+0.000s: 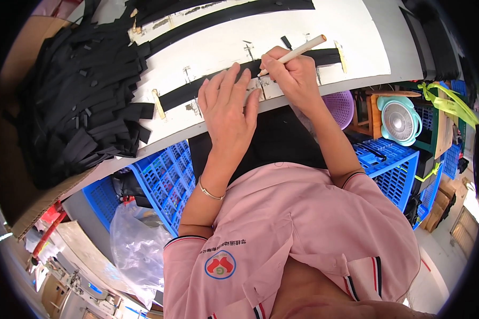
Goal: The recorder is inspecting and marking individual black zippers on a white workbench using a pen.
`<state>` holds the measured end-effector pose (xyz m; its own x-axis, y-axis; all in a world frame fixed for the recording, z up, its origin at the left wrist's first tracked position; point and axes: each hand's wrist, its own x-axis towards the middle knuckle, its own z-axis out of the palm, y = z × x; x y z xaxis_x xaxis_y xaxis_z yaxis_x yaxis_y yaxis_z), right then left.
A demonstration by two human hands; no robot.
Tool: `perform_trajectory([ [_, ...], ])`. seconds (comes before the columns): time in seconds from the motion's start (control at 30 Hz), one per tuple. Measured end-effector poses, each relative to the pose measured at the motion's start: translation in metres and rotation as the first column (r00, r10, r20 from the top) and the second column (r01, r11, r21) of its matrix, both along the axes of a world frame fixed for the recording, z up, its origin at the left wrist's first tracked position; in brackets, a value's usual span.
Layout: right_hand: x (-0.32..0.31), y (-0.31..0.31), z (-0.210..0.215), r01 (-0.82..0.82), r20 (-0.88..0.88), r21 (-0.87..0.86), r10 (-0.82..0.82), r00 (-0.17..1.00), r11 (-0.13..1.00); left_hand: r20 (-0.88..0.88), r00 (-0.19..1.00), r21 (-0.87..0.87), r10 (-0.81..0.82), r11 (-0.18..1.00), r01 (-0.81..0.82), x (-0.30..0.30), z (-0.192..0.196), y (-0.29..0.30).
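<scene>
We could not make out the pen tip, which was hidden behind the right hand's [292, 74] fingers, and the middle of the black strip [207, 85] was covered by both hands. The marks on the white surface [324, 32] near the strip were too small to read. The far strips at the top were cut off by the rim of the view.

The left hand [229, 106] lay flat, palm down, fingers spread and pointing away from us, pressing on the strip; its grip was open, holding nothing. A thin bracelet [212, 194] sat on that wrist. The right hand was curled, its grip closed around a cream pen [298, 51], fingers pinched low on the barrel.

The pen slanted up and to the right, its lower end at the strip. The strip lay along the near edge of the surface, its long axis running left to right and rising slightly rightward. A heap of black strips [80, 95] lay to the left.
</scene>
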<state>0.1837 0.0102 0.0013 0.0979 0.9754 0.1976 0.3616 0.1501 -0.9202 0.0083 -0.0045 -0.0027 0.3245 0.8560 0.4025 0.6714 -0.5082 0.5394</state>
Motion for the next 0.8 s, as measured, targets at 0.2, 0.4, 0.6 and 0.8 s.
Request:
perform_trajectory([
  [0.2,0.001,0.003,-0.008,0.019,0.041,0.096,-0.023,0.999,0.995,0.004,1.000,0.014,-0.008,1.000,0.008,0.002,0.000,0.001],
  [0.4,0.005,-0.012,0.000,0.046,-0.099,0.091,-0.037,0.994,0.995,-0.014,1.000,0.016,-0.019,1.000,0.019,0.001,-0.002,0.000],
  [0.6,0.047,-0.039,0.007,0.324,0.104,0.376,-0.386,0.916,0.868,-0.071,0.997,0.007,0.006,1.000,-0.005,0.000,-0.002,-0.001],
  [0.8,0.075,-0.057,-0.015,0.117,0.659,0.502,-0.467,0.590,0.857,-0.078,0.997,-0.012,-0.010,1.000,0.009,0.001,0.002,-0.002],
])
